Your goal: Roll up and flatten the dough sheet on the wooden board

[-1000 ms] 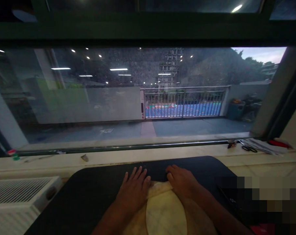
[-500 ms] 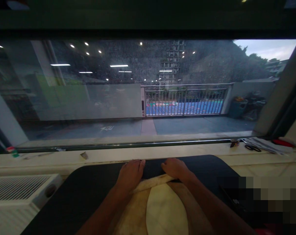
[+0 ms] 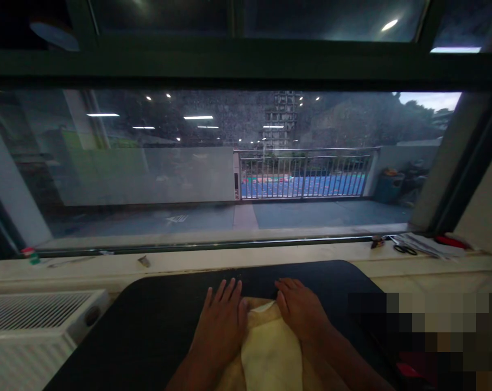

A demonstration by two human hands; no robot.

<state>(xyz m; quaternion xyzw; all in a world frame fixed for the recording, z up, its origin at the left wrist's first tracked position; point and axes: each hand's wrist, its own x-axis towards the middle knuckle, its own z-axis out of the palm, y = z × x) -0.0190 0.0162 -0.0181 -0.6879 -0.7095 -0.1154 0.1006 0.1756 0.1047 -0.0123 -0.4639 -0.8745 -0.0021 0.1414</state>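
Flanking pale fabric (image 3: 271,353), the left hand (image 3: 221,321) lies outstretched; the right hand (image 3: 302,308) — grip unclear — hides one edge.

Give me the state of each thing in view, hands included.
Left hand: palm down, fingers spread.
Right hand: palm down, fingers slightly bent; grip unclear.
Tan cloth-like piece with pale-yellow panel: lying on the black round-cornered table, partly hidden by both hands.
Black-handled scissors: lying on the cream windowsill; blade position unclear.
White paper sheets: overlapping in a loose pile.
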